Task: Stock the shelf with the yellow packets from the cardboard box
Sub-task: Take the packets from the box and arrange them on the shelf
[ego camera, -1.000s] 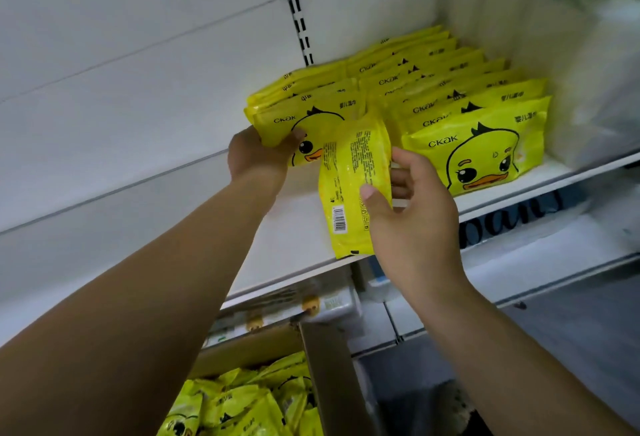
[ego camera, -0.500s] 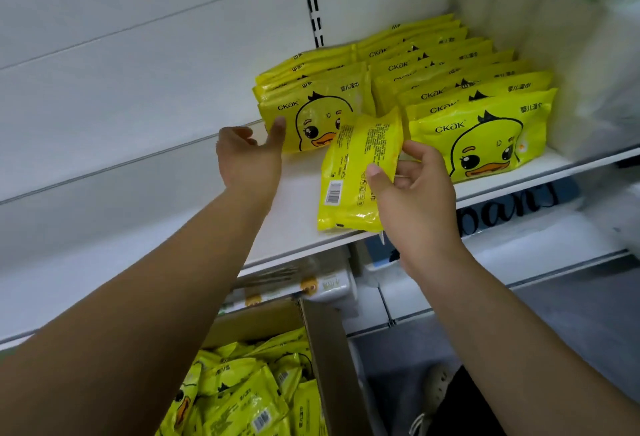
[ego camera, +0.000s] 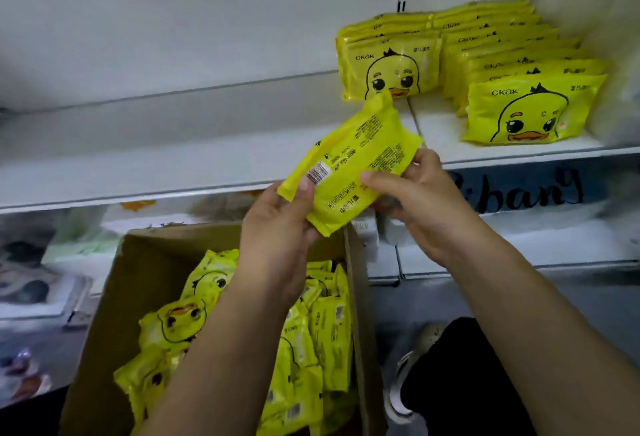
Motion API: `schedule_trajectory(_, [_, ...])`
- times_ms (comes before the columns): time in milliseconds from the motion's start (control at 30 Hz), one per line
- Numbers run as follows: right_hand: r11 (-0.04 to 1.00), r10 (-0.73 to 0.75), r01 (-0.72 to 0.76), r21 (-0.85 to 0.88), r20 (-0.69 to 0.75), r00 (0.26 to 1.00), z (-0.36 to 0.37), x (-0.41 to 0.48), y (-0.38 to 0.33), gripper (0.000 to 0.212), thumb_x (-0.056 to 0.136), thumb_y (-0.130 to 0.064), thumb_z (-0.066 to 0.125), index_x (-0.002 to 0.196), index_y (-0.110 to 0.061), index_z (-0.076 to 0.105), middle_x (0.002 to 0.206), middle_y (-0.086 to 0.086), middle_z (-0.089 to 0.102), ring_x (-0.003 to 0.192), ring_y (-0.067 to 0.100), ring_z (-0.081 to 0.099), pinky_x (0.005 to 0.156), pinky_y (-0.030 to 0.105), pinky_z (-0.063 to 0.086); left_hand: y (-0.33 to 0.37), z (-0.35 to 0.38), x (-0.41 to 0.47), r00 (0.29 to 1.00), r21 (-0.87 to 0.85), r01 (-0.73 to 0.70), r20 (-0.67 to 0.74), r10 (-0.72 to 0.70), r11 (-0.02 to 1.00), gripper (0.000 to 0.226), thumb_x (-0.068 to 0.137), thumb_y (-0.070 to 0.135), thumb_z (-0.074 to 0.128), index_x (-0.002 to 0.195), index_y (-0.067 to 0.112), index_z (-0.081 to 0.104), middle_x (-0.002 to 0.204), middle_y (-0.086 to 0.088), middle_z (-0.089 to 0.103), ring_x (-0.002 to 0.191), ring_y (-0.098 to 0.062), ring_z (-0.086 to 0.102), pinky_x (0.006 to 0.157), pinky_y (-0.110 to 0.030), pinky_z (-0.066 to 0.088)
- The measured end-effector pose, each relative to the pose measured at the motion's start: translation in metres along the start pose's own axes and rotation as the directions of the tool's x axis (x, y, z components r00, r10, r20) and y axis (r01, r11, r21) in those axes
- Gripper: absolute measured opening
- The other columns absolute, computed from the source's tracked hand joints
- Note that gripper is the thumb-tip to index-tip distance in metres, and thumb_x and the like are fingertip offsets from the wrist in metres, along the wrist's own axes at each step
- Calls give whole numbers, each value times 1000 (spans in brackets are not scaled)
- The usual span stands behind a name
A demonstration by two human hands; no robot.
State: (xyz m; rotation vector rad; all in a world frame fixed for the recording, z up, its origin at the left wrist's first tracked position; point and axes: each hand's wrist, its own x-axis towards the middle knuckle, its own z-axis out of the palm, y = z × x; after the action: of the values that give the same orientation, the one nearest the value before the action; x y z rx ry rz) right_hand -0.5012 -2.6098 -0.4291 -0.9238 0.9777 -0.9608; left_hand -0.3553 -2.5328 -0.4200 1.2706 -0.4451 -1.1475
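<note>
Both hands hold one yellow packet (ego camera: 349, 165) in front of the white shelf (ego camera: 207, 165), its printed back with a barcode facing me, tilted up to the right. My left hand (ego camera: 280, 228) grips its lower left end. My right hand (ego camera: 419, 196) grips its right end. Two rows of yellow duck packets stand on the shelf: a left row (ego camera: 391, 68) and a longer right row (ego camera: 526, 106). Below, the open cardboard box (ego camera: 145, 262) holds several loose yellow packets (ego camera: 311, 349).
A lower shelf (ego camera: 519, 248) with white packages and a dark printed label strip (ego camera: 519, 190) runs under the stocked one. Blurred goods sit at the far left. A foot in a light sandal (ego camera: 415, 359) stands right of the box.
My left hand left the shelf row and came down onto the packet's lower end. The packet moved away from the shelf edge and tilted more level. The view swung down and left, showing more of the box.
</note>
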Motion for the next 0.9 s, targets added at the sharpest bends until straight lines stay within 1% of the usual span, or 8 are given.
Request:
schedule_trajectory(100, [1000, 7, -8, -27, -30, 1000, 8, -14, 2, 37, 89, -28, 74, 119, -16, 56, 111, 3, 72, 92, 17, 73, 72, 36, 61, 2, -31, -31, 999, 67, -26, -41, 28, 997, 25, 103, 19, 57, 124, 8, 65, 117, -13, 76, 107, -29, 74, 88, -45, 62])
schedule_trajectory(200, [986, 42, -41, -160, 4, 999, 17, -26, 7, 42, 89, -50, 69, 118, -20, 67, 113, 3, 74, 102, 19, 72, 92, 50, 58, 3, -56, -56, 995, 123, -47, -78, 57, 991, 20, 103, 23, 57, 113, 14, 71, 109, -10, 78, 99, -25, 76, 82, -40, 64])
schedule_trajectory(333, [972, 39, -26, -235, 51, 998, 31, -48, 26, 30, 97, -40, 60, 110, -17, 74, 104, 1, 77, 101, 20, 73, 95, 43, 56, -1, -78, -79, 976, 117, -52, -202, 76, 992, 31, 107, 35, 49, 105, 18, 75, 99, -5, 80, 91, -20, 78, 77, -37, 63])
schedule_trajectory(500, [981, 45, -47, -189, -14, 999, 45, -65, 37, 24, 94, -32, 66, 107, -14, 76, 102, 2, 78, 104, 18, 72, 103, 43, 52, -3, -95, -93, 948, 60, -3, -316, 22, 998, 32, 107, 36, 51, 112, 16, 76, 99, -3, 80, 90, -16, 77, 73, -30, 62])
schedule_trajectory(633, [987, 54, -63, -150, -66, 996, 50, -69, 38, 24, 92, -30, 71, 106, -11, 77, 104, 3, 77, 108, 19, 70, 106, 46, 50, -2, -104, -92, 932, -38, 36, -359, -48, 999, 30, 104, 33, 58, 120, 12, 72, 104, -10, 79, 101, -30, 75, 92, -51, 60])
schedule_trajectory(733, [985, 84, -97, -143, -94, 992, 54, -71, 40, 23, 90, -32, 73, 105, -15, 76, 110, 0, 76, 112, 15, 66, 109, 44, 46, -2, -107, -88, 916, -104, 29, -395, -68, 994, 33, 101, 31, 64, 123, 7, 71, 106, -15, 78, 104, -39, 73, 95, -63, 55])
schedule_trajectory(833, [986, 114, -126, -111, -111, 987, 58, -71, 40, 11, 91, -28, 72, 98, -19, 74, 107, -2, 75, 104, 7, 66, 105, 36, 48, -3, -111, -84, 906, -138, 19, -417, -76, 990, 35, 88, 39, 74, 111, 13, 79, 110, -9, 70, 93, -32, 65, 98, -71, 48])
schedule_trajectory(900, [986, 113, -125, -110, -109, 988, 60, -72, 39, 12, 91, -29, 72, 98, -19, 74, 104, -3, 76, 100, 6, 67, 99, 34, 50, -2, -108, -83, 898, -167, 13, -432, -85, 986, 31, 83, 41, 77, 102, 17, 82, 106, -8, 62, 93, -28, 56, 100, -67, 48])
